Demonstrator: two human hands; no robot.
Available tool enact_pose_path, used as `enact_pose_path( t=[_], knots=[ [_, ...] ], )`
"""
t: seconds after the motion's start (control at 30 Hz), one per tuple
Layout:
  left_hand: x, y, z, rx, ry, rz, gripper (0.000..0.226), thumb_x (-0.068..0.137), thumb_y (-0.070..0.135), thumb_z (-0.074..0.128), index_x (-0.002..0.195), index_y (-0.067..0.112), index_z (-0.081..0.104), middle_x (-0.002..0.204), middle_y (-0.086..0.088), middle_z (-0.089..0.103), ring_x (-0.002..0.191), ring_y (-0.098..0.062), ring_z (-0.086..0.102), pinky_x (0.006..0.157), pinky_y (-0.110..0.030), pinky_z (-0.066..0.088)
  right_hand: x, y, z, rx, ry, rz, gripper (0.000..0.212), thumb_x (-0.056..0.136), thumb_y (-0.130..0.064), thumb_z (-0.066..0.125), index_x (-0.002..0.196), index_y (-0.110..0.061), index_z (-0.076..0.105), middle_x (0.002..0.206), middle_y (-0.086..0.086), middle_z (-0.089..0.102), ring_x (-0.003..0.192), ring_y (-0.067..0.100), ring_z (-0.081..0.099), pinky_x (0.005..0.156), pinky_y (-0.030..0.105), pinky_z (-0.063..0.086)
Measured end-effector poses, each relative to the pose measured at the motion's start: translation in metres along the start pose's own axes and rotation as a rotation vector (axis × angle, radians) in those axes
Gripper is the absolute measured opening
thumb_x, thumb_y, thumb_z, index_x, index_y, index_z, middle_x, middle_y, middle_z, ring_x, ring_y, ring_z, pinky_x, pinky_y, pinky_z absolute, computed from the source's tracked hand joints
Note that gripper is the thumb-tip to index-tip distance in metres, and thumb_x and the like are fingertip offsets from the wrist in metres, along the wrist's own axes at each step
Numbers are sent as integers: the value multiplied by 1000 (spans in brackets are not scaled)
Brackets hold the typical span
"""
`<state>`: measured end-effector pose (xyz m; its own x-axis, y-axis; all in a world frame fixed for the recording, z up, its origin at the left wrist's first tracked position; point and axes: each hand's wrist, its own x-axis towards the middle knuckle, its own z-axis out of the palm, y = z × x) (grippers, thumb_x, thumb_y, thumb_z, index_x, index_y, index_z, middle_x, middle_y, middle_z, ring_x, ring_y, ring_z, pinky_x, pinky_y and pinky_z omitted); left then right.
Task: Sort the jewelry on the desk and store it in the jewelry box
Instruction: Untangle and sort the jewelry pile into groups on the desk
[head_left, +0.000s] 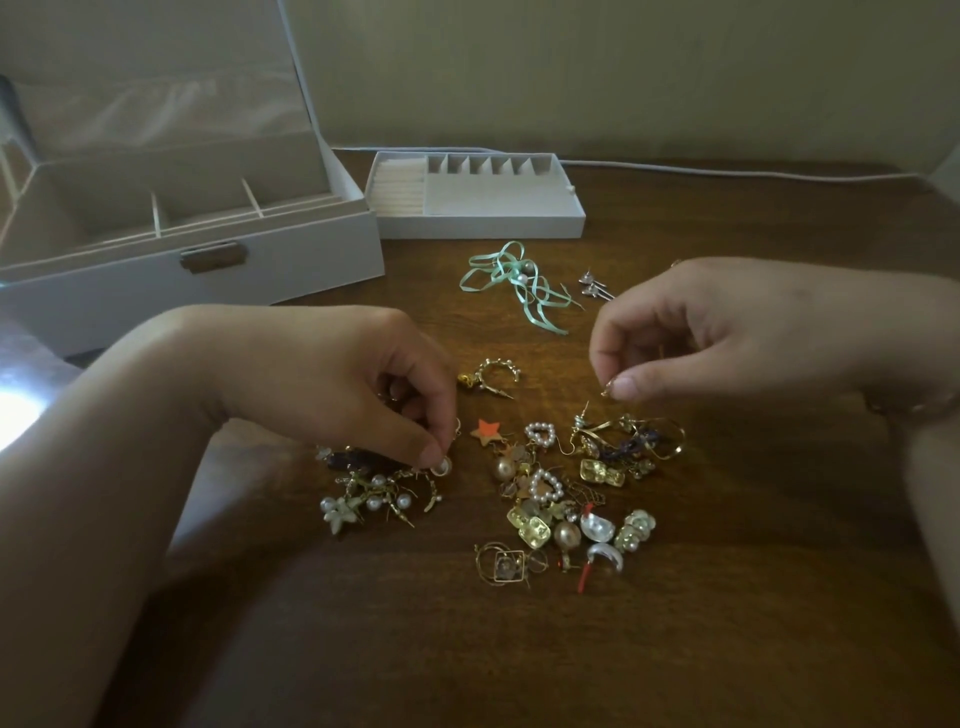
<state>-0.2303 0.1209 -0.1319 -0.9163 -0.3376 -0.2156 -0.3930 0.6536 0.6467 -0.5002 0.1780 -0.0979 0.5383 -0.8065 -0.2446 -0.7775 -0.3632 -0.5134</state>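
A heap of earrings (540, 493) lies on the wooden desk (727, 597): pearl hearts, gold squares, an orange star, gold hoops. My left hand (363, 384) reaches down over the left cluster and pinches a pearl earring (441, 466) between thumb and finger. My right hand (691, 338) hovers above the right cluster, its fingertips closed on a tiny gold piece (609, 387). The open white jewelry box (197, 280) stands at the far left, its compartments bare. Its removed tray (478, 226) sits beside it.
Mint-green ribbon earrings (514, 286) and a few silver studs (595, 285) lie apart behind the heap. A gold hoop with a small gold charm (488, 376) rests between my hands. A white cable (727, 174) runs along the wall.
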Motion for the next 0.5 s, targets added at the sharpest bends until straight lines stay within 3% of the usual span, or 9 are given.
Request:
enact_pose_path(
  t=[0.13, 0.27, 0.5],
  knots=[
    [0, -2, -1, 9, 2, -7, 14, 75, 53, 65, 81, 41, 70, 87, 11, 65, 87, -19, 60, 76, -35, 49, 1, 9, -4, -112, 27, 105, 6, 86, -32, 65, 82, -36, 64, 78, -17, 65, 66, 0, 59, 59, 18, 47],
    [-1, -3, -1, -17, 0, -6, 11, 75, 53, 67, 79, 43, 70, 84, 10, 66, 82, -20, 61, 75, -39, 51, 3, 14, -3, -133, -97, 244, 6, 88, -31, 65, 84, -36, 65, 78, -13, 70, 71, 3, 64, 69, 28, 53],
    [0, -4, -2, -33, -13, -2, 14, 74, 55, 65, 80, 44, 70, 83, 9, 66, 80, -21, 61, 74, -39, 51, 1, 12, -3, -176, -110, 295, 4, 90, -39, 59, 94, -38, 61, 76, -12, 71, 71, 2, 64, 69, 26, 53]
  ],
)
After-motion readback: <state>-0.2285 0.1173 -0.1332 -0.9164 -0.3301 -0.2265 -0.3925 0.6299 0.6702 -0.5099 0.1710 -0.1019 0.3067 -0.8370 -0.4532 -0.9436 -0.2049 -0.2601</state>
